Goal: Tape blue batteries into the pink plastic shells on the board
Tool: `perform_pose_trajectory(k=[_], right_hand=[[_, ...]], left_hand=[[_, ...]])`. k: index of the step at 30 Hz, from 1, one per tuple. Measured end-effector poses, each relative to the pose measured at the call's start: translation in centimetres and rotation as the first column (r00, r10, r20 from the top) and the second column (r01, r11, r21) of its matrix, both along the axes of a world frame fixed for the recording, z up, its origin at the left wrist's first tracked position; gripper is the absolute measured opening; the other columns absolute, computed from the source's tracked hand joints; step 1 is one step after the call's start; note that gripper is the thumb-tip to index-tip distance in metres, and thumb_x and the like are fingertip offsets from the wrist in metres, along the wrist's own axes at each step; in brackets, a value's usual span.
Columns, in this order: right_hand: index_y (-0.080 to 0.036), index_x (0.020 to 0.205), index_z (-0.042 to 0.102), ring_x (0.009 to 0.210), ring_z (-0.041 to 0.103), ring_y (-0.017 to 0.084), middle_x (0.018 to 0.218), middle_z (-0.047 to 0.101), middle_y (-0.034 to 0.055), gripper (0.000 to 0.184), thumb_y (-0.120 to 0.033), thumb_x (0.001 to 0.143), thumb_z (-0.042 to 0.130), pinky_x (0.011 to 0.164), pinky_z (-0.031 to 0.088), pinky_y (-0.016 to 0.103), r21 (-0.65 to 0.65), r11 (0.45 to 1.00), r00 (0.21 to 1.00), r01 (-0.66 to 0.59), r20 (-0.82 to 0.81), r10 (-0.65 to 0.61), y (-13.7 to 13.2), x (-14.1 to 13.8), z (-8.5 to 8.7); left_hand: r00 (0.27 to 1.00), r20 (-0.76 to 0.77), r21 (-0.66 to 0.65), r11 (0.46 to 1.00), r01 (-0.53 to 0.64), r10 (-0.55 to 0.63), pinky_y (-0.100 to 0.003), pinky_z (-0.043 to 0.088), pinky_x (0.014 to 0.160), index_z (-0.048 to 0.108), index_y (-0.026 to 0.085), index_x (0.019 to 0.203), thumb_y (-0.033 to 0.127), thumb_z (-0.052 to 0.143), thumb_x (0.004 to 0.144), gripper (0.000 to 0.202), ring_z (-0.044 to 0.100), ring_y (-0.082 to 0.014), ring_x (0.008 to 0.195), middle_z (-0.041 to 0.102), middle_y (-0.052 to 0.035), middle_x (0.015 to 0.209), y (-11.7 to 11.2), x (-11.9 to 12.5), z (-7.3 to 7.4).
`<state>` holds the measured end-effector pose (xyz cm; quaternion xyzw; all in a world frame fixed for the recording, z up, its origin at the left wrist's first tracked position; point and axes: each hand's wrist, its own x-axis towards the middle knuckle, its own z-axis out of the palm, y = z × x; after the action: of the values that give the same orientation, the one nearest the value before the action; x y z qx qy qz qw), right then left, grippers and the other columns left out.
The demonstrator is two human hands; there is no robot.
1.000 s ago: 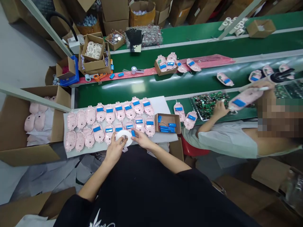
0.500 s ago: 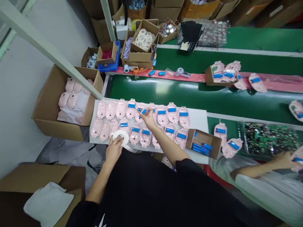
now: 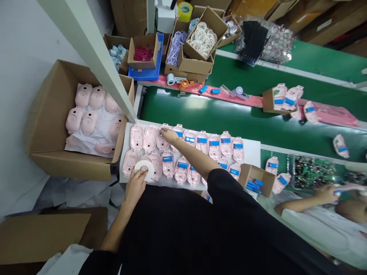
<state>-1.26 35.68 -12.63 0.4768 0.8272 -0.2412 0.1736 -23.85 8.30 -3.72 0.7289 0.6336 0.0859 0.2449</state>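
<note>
A cardboard box [image 3: 70, 170] stands at the far left, holding pink plastic casings [image 3: 88, 97] laid on white wrapping. Just right of it, a white sheet [image 3: 254, 151] carries two rows of pink casings. The person's left hand [image 3: 135, 188] rests at the sheet's near edge, its grip closed around a roll of white tape [image 3: 142, 170], which lies over the casings at the left of the lower row. The right arm reaches across the sheet, and the right hand [image 3: 169, 135] presses its fingertips [image 3: 163, 131] down on a pink casing [image 3: 162, 141] in the upper row; whether that grip holds anything cannot be told. The casings at the left of the rows are bare, while most of those further right each carry a blue battery [image 3: 202, 140]. Beyond the rows runs a green conveyor belt [image 3: 195, 110]. At the sheet's right corner sits a small cardboard tray [image 3: 247, 173] of loose blue batteries [image 3: 254, 186]. Further right lies a tray of green circuit boards [image 3: 312, 172], and a co-worker's hand [image 3: 325, 194] works just in front of it.
</note>
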Motion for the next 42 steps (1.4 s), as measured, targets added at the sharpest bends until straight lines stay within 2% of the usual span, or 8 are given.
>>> perform_pose_trajectory(k=[13, 19, 23, 28, 34, 37, 39, 42], right_hand=[[-0.017, 0.144, 0.054, 0.151, 0.037, 0.031, 0.17, 0.029, 0.014, 0.049, -0.009, 0.1, 0.033, 0.104, 0.055, 0.048, -0.012, 0.999, 0.999, 0.053, 0.001, -0.053, -0.4, 0.2, -2.9], [-0.015, 0.14, 0.06, 0.154, 0.03, 0.031, 0.166, 0.038, 0.0146, 0.051, -0.006, 0.091, 0.05, 0.123, 0.033, 0.053, -0.065, 0.986, 0.954, 0.156, -0.248, -0.168, -1.4, 1.0, 0.3], [-0.019, 0.15, 0.051, 0.136, 0.053, 0.028, 0.151, 0.054, 0.0142, 0.063, -0.016, 0.088, 0.064, 0.114, 0.043, 0.047, -0.409, 0.84, 0.621, 0.356, -0.568, -0.54, -8.7, 4.3, 5.4], [-0.014, 0.112, 0.073, 0.066, 0.06, 0.012, 0.097, 0.075, 0.007, 0.043, -0.051, 0.093, 0.068, 0.063, 0.049, 0.024, -0.813, 0.582, 0.205, 0.011, -0.567, -0.798, -21.2, 8.5, 10.2], [-0.019, 0.113, 0.078, 0.078, 0.068, 0.016, 0.099, 0.078, 0.0037, 0.033, -0.045, 0.094, 0.069, 0.074, 0.051, 0.024, -0.572, 0.706, 0.443, 0.417, -0.55, -0.707, -28.0, 25.4, 8.5], [-0.019, 0.123, 0.075, 0.104, 0.068, 0.023, 0.119, 0.076, 0.0097, 0.036, -0.031, 0.104, 0.047, 0.093, 0.051, 0.031, -0.132, 0.449, 0.388, 0.884, -0.331, -0.86, -28.1, 39.8, 6.3], [-0.016, 0.137, 0.067, 0.123, 0.06, 0.03, 0.139, 0.065, 0.0176, 0.042, -0.023, 0.102, 0.045, 0.106, 0.045, 0.041, 0.033, 0.387, 0.384, 0.921, -0.226, -0.895, -27.5, 48.1, 4.5], [-0.025, 0.148, 0.058, 0.138, 0.045, 0.033, 0.159, 0.047, 0.0148, 0.052, -0.019, 0.096, 0.053, 0.11, 0.042, 0.046, 0.076, 0.653, 0.656, 0.754, -0.013, -0.755, -26.8, 55.4, 1.6]], left_hand=[[0.991, 0.123, 0.028, 0.999, 0.044, -0.048, -0.052, 0.041, 0.121, 0.071, 0.023, 0.129, 0.007, 0.053, 0.086, 0.049, 0.059, -0.0316, 0.126, 0.072, -0.0075, 0.118, 5.3, 0.2, -1.5], [0.984, 0.157, 0.346, 0.938, 0.02, -0.079, -0.062, 0.032, 0.125, 0.066, 0.015, 0.127, 0.014, 0.059, 0.091, 0.037, 0.059, -0.0328, 0.129, 0.071, -0.0125, 0.115, 8.4, 2.9, 0.8], [0.978, 0.161, 0.515, 0.856, 0.029, -0.13, -0.066, 0.025, 0.126, 0.059, 0.014, 0.131, 0.013, 0.061, 0.091, 0.04, 0.062, -0.0308, 0.128, 0.07, -0.0155, 0.123, 10.4, 4.8, 3.0], [0.938, 0.12, 0.594, 0.781, 0.195, -0.326, -0.066, 0.024, 0.126, 0.061, 0.016, 0.126, 0.008, 0.055, 0.092, 0.036, 0.068, -0.028, 0.12, 0.072, -0.0151, 0.121, 13.1, 9.7, 3.7], [0.921, 0.141, 0.663, 0.726, 0.184, -0.363, -0.065, 0.028, 0.124, 0.063, 0.016, 0.118, 0.016, 0.061, 0.091, 0.027, 0.068, -0.0296, 0.115, 0.072, -0.0163, 0.117, 11.4, 20.9, 4.4], [0.913, 0.134, 0.636, 0.74, 0.219, -0.385, -0.065, 0.032, 0.122, 0.062, 0.018, 0.115, 0.019, 0.063, 0.091, 0.024, 0.068, -0.0292, 0.111, 0.072, -0.0131, 0.111, 6.8, 26.0, 4.7], [0.912, 0.117, 0.607, 0.755, 0.247, -0.392, -0.066, 0.033, 0.12, 0.061, 0.019, 0.116, 0.019, 0.062, 0.091, 0.025, 0.067, -0.0295, 0.112, 0.071, -0.0124, 0.112, 3.5, 28.7, 4.9], [0.905, 0.074, 0.569, 0.763, 0.306, -0.418, -0.065, 0.033, 0.121, 0.061, 0.02, 0.12, 0.017, 0.059, 0.091, 0.029, 0.064, -0.0305, 0.119, 0.07, -0.0124, 0.115, -0.4, 32.2, 5.4]])
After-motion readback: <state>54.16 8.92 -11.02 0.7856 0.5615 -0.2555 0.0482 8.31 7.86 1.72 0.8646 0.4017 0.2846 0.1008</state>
